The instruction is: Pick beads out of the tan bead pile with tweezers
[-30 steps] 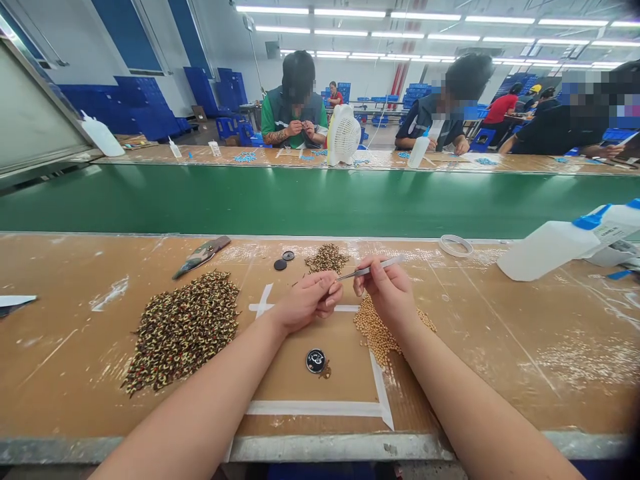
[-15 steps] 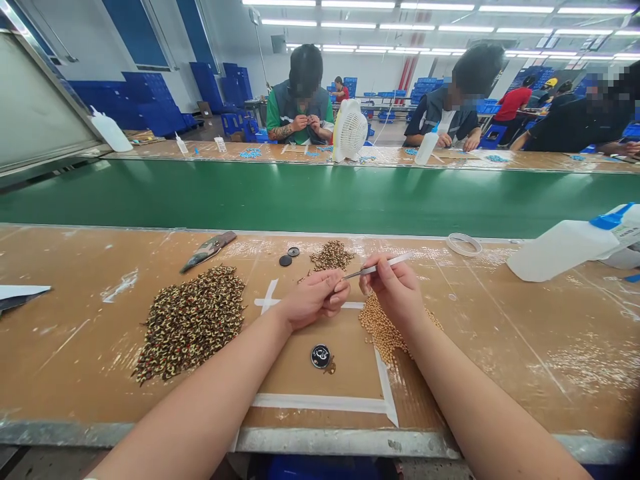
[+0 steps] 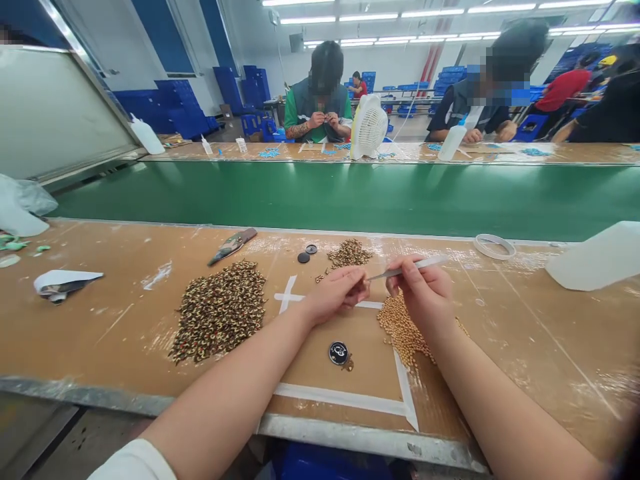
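My right hand (image 3: 423,287) grips a slim pointed tool (image 3: 431,262) with a metal tip and a pale back end. The tip reaches to the fingers of my left hand (image 3: 343,290), which are pinched together; what they hold is hidden or too small to name. Below the hands, a small black round tin (image 3: 339,353) with a pale mark lies on the board beside a brown smear (image 3: 349,363). A pile of tan beads (image 3: 403,327) spreads under my right hand. Left of my left forearm is a large heap of small dark-and-yellow pieces (image 3: 220,310).
A smaller pile of brown-gold pieces (image 3: 350,253) and two black caps (image 3: 303,257) lie beyond my hands. A camouflage-patterned piece (image 3: 233,245), a white ring (image 3: 494,247) and a white bottle (image 3: 595,257) are nearby. A green conveyor belt (image 3: 300,193) separates me from co-workers and a fan (image 3: 369,127).
The view has shifted left, so things appear further right. Both hands stay close together in the same pose, with the tool's tip still at my left fingers.
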`<state>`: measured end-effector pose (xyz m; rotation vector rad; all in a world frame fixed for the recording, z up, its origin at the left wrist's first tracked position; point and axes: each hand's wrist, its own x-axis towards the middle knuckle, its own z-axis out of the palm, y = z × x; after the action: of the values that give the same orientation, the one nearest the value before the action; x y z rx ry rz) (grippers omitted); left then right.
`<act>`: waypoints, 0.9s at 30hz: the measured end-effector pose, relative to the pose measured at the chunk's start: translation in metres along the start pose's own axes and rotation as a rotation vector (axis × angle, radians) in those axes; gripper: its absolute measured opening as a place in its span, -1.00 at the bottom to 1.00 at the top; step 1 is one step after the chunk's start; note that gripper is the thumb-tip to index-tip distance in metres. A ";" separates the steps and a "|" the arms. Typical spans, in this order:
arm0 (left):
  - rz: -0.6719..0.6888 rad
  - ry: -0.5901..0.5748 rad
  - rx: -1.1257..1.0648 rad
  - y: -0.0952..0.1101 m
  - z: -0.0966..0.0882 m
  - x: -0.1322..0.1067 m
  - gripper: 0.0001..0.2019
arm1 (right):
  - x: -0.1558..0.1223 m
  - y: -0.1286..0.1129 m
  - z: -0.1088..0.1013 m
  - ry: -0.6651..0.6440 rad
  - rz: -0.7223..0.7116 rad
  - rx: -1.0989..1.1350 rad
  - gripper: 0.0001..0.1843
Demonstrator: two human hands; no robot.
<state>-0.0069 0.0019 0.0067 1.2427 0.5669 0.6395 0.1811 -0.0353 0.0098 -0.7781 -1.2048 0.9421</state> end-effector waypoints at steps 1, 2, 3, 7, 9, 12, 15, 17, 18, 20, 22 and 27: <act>0.051 0.062 0.096 -0.001 0.000 0.001 -0.62 | 0.000 0.000 0.000 -0.013 0.028 0.017 -0.72; 0.113 0.125 0.214 -0.001 0.001 0.001 -0.61 | 0.000 0.000 0.000 -0.044 0.063 0.034 -0.71; 0.179 0.183 0.350 -0.001 0.001 0.001 -0.60 | 0.000 0.001 0.000 -0.091 0.103 0.049 -0.70; 0.357 0.387 0.897 0.016 -0.008 -0.010 -0.65 | -0.004 0.005 0.001 -0.383 0.250 0.028 -0.63; 0.352 0.559 1.081 0.032 -0.018 -0.023 -0.70 | -0.007 0.007 0.003 -0.504 0.299 -0.019 -0.61; 0.156 0.747 1.275 0.059 -0.044 -0.053 -0.80 | -0.012 0.007 0.008 -0.598 0.343 -0.076 -0.59; -0.182 0.641 1.445 0.078 -0.070 -0.089 -0.92 | -0.015 0.006 0.012 -0.620 0.355 -0.097 -0.58; -0.325 0.544 1.498 0.083 -0.082 -0.110 -0.92 | -0.016 0.003 0.013 -0.629 0.358 -0.102 -0.57; -0.366 0.512 1.520 0.084 -0.085 -0.118 -0.90 | -0.016 0.002 0.013 -0.634 0.361 -0.105 -0.56; -0.418 0.480 1.565 0.081 -0.085 -0.127 -0.85 | -0.016 0.001 0.013 -0.644 0.376 -0.115 -0.54; -0.474 0.473 1.613 0.074 -0.082 -0.130 -0.82 | -0.016 0.000 0.012 -0.656 0.384 -0.129 -0.53; -0.518 0.470 1.712 0.058 -0.078 -0.127 -0.86 | -0.017 -0.001 0.012 -0.711 0.396 -0.172 -0.54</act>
<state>-0.1577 -0.0247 0.0512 2.3421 1.9784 -0.1970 0.1683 -0.0510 0.0062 -0.8660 -1.8007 1.5340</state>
